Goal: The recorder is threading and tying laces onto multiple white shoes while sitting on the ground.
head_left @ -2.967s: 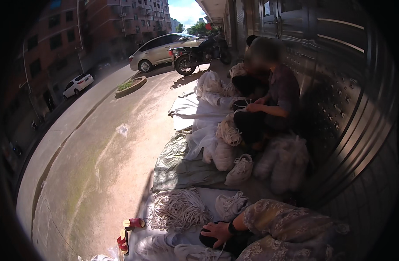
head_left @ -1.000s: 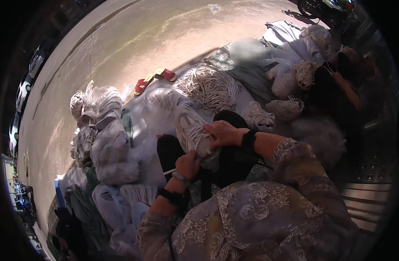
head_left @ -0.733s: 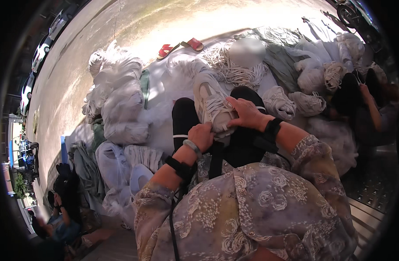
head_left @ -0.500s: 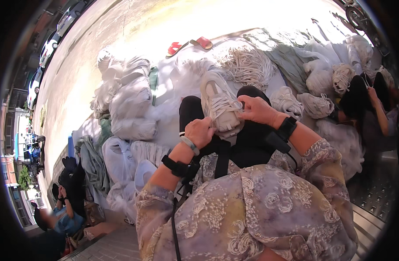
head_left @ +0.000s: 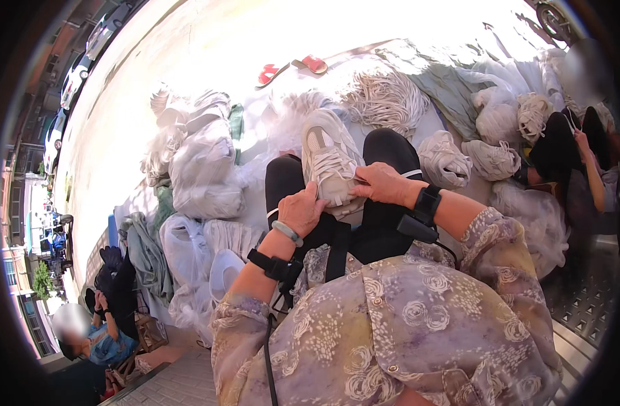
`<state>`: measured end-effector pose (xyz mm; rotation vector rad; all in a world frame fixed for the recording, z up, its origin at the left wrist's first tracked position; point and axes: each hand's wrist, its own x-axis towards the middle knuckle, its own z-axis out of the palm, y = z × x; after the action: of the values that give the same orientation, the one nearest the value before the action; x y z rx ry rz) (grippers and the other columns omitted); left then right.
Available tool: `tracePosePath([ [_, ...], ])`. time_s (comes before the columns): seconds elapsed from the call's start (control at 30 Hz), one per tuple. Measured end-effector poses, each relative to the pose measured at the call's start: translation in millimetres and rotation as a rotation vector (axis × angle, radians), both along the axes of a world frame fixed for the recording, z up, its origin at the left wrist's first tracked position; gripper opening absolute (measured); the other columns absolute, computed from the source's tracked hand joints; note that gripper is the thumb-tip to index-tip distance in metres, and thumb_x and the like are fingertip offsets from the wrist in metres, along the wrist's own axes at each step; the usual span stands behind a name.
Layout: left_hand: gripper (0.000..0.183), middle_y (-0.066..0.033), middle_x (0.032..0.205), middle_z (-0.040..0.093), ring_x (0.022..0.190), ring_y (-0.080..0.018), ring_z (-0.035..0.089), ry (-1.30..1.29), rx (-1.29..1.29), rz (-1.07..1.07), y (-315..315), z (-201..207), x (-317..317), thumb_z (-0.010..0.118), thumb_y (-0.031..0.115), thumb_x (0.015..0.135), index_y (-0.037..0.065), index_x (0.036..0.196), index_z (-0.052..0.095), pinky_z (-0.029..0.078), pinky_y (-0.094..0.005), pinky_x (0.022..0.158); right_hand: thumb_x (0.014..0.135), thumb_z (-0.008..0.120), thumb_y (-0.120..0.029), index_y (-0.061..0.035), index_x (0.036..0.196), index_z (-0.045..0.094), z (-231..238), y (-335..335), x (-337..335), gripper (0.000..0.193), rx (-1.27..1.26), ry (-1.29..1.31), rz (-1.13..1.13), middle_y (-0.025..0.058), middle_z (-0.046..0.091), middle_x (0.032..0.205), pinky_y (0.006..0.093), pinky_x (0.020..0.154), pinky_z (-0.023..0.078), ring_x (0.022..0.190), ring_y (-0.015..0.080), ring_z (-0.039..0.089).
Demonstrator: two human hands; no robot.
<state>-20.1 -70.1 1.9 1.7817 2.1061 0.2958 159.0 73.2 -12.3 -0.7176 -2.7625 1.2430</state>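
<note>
A whitish sneaker with crisscrossed laces stands between my black-clad knees, its sole end pointing away. At its near left edge my left hand is closed, thumb and fingers pinched against the shoe. My right hand pinches the opposite edge beside the laces. Whether a lace end is caught between the fingertips of either hand, I cannot make out. To the right of my knee lie two more pale laced sneakers, one sneaker nearer and another sneaker beyond it.
A heap of whitish laces lies beyond my knees. Clear plastic bags of shoes are piled at left. Red sandals lie at the far edge of the sheet. Other people sit at left and right.
The sneaker and both hands have shifted slightly left in the picture, along with my knees. My right knee shows more fully now. Both hands stay at the shoe's edges.
</note>
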Motion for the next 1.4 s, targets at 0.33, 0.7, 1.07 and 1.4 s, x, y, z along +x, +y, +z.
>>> tracePosePath([
  [0.33,0.041,-0.0139,0.069,0.063,0.063,-0.0322,0.061,-0.064,0.049,0.019,-7,-3,-9,0.069,0.032,0.068,0.003,0.094,0.055,0.047,-0.0404,0.060,0.069,0.062,-0.025,0.0008,0.107,0.047,-22,-12,-6,0.048,-0.084,0.336,-0.362,0.0232,0.059,0.077,0.0437,0.069,0.045,0.080,0.0393,0.059],
  [0.7,0.026,-0.0152,0.065,0.058,0.065,-0.0370,0.058,0.000,0.225,-0.069,25,-28,-22,0.063,0.029,0.073,0.006,0.076,0.054,0.046,-0.0429,0.060,0.075,0.050,-0.015,-0.0057,0.086,0.054,-29,1,-4,0.015,0.561,0.129,0.015,0.0130,0.055,0.081,0.0378,0.071,0.048,0.081,0.0302,0.058],
  [1.07,0.016,-0.0144,0.060,0.059,0.058,-0.0350,0.060,0.408,0.080,-0.095,50,-14,-10,0.058,0.023,0.070,0.008,0.074,0.054,0.047,-0.0450,0.054,0.075,0.050,-0.017,-0.0014,0.082,0.051,-30,15,-24,0.017,0.301,0.389,-0.300,0.0184,0.052,0.088,0.0441,0.070,0.046,0.082,0.0363,0.055],
  [1.4,0.011,-0.0108,0.055,0.053,0.051,-0.0325,0.057,0.359,0.171,-0.211,3,1,-12,0.052,0.017,0.075,0.010,0.068,0.050,0.044,-0.0426,0.044,0.073,0.053,-0.015,-0.0048,0.077,0.056,-35,-7,-36,0.011,0.510,0.341,-0.251,0.0092,0.051,0.073,0.0356,0.062,0.048,0.072,0.0279,0.057],
])
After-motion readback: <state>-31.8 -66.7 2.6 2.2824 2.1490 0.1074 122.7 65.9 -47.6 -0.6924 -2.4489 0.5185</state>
